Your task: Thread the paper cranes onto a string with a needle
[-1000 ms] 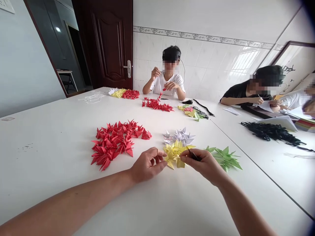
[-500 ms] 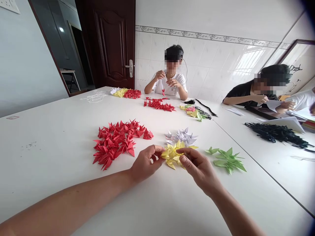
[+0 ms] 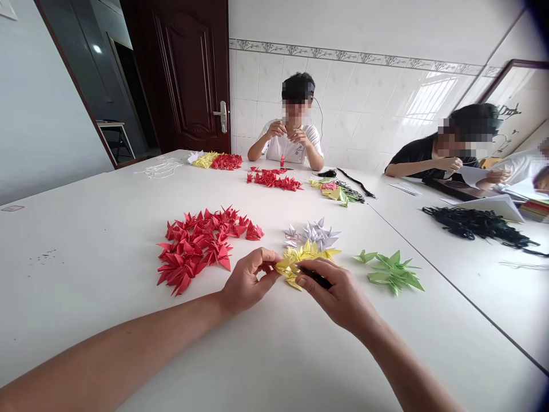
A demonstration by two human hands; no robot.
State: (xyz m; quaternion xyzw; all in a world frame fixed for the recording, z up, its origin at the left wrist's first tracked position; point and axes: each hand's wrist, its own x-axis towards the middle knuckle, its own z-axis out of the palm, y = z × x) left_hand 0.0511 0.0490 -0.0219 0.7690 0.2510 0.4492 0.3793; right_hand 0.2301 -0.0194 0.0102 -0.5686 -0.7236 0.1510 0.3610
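Note:
My left hand [image 3: 251, 281] pinches a yellow folded paper crane [image 3: 283, 266] between thumb and fingertips, just above the table. Close against it on the right, my right hand [image 3: 337, 289] is closed around a dark slender object [image 3: 316, 277], whose kind I cannot make out; its fingertips reach the crane. Beneath and behind both hands lies a pile of yellow paper cranes [image 3: 311, 252]. White paper cranes [image 3: 317, 233] lie just beyond. To the left spreads a heap of red paper cranes [image 3: 197, 243], and green paper cranes [image 3: 394, 273] rest to the right.
Across the white table [image 3: 107, 246] sits a person in white [image 3: 294, 143] near more red cranes [image 3: 277, 180]. Another person in black [image 3: 412, 155] handles paper at right. Black cords [image 3: 480, 226] lie nearer on that side, white strings [image 3: 158, 167] at far left.
Both hands have drawn slightly closer together at the yellow crane. The dark object in my right hand now shows more clearly. The whole view has shifted a little.

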